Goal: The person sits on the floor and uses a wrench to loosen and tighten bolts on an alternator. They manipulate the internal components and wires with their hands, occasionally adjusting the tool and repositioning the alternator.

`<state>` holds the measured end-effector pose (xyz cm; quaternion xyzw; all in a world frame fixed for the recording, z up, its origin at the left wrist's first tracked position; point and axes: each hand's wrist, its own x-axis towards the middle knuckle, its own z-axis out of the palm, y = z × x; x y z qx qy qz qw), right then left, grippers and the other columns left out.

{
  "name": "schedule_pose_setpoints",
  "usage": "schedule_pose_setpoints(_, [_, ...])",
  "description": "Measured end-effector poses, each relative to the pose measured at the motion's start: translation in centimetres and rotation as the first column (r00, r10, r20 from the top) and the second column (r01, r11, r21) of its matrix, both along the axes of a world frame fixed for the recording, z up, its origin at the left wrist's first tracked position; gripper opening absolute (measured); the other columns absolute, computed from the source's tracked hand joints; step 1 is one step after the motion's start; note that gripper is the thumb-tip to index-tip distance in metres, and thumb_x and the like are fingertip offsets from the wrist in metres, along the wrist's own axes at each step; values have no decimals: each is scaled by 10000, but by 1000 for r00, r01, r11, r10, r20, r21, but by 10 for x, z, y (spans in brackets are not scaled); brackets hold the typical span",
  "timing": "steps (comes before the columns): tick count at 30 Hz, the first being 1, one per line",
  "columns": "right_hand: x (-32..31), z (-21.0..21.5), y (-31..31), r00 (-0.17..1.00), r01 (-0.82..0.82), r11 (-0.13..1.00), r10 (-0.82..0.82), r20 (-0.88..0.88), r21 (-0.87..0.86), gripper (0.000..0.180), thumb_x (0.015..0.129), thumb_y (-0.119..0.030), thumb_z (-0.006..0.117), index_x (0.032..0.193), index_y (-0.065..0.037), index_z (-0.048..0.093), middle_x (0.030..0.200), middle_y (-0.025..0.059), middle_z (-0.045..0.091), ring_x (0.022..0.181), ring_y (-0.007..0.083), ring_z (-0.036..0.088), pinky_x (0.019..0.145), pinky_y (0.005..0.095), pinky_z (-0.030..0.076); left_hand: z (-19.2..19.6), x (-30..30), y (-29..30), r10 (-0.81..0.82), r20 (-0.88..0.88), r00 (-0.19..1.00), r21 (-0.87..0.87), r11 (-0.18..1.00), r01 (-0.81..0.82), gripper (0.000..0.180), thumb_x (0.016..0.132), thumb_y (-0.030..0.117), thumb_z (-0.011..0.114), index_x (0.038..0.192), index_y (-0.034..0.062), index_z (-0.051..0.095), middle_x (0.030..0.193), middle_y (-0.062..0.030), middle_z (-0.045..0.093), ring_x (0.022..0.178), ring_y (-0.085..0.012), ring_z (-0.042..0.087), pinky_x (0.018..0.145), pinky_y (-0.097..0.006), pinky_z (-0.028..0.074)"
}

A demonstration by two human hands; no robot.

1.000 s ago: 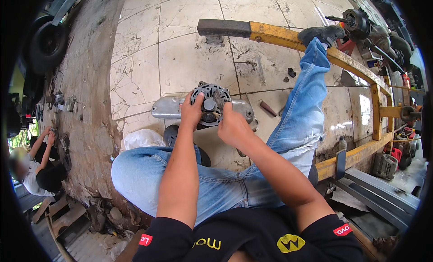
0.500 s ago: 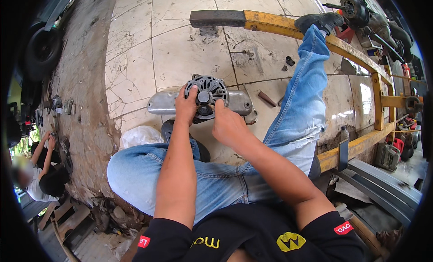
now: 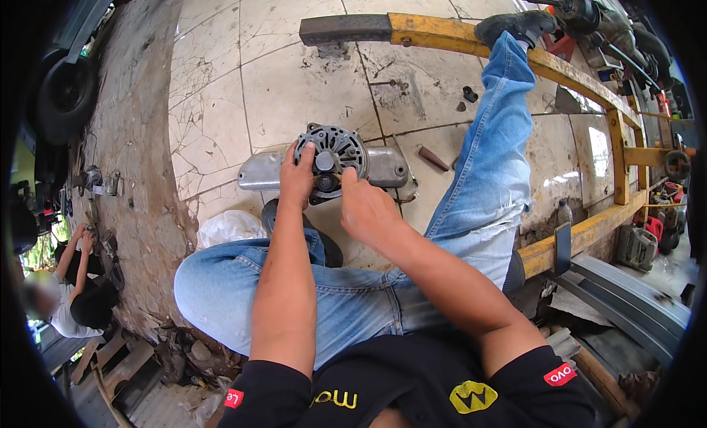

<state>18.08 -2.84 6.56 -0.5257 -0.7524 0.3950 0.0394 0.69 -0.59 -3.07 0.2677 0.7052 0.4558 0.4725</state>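
On cracked tile floor (image 3: 294, 82), between legs: round grey finned metal alternator-like housing (image 3: 340, 149) atop silver oblong cover (image 3: 259, 170). Left hand (image 3: 297, 179) grips rim, right hand (image 3: 366, 207) pinches centre hub. Looks mid-job; hub unit seems not off yet.

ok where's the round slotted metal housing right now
In the head view the round slotted housing sits centre frame on the tiled floor, against a silver cover, gripped by the left hand and right hand.
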Motion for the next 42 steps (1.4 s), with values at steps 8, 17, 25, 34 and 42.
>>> schedule_pose_setpoints(8, [-1, -1, -3, 1000, 20, 1000, -20, 1, 3, 247, 861, -38, 547, 1064, 43, 432, 941, 326, 642, 842, 488, 673, 731, 532, 556, 10, 4, 0, 0, -5, 1000, -20, 1000, 0, 627, 943, 389, 667, 1384, -30, 517, 1222, -169, 638, 1066, -213, 608, 934, -322, 487])
schedule_pose_setpoints(17, [-12, 3, -7, 1000, 19, 1000, -19, -4, 3, 302, 810, -19, 584, 1048, 22, 404, 968, 320, 641, 843, 479, 670, 732, 531, 545, 10, 2, -2, -2, -6, 1000, -15, 1000, 2, 622, 943, 387, 670, 1385, -23, 519, 1215, -165, 639, 1046, -213, 615, 906, -326, 504])
schedule_pose_setpoints(25, [-6, -1, 3, 986, 92, 996, -88, -138, 19, 265, 841, -56, 549, 1052, 20, 406, 833, 325, 637, 815, 502, 647, 726, 568, 517, 17, 6, -3, 20, 106, 994, -4, 1000, -19, 610, 943, 369, 681, 1387, -17, 518, 1213, -166, 639, 1016, -201, 628, 870, -312, 518])
schedule_pose_setpoints(34, [58, -13, 51, 991, 3, 987, 19, -136, 159, 232, 878, -98, 534, 1072, -20, 435, 830, 249, 661, 797, 477, 632, 696, 591, 468, 18, -1, 11, -67, 8, 998, -44, 997, 67, 536, 981, 426, 616, 1298, -6, 613, 1197, -105, 664, 1082, -180, 601, 955, -300, 461])
schedule_pose_setpoints(42, [43, -2, 51, 993, -110, 985, 115, -30, 132, 230, 859, -99, 553, 1067, -42, 472, 870, 210, 686, 824, 421, 673, 686, 532, 517, 26, -2, 20, -38, 13, 999, -112, 993, 39, 526, 998, 471, 572, 1191, -6, 678, 1091, -63, 678, 976, -147, 584, 896, -285, 461])
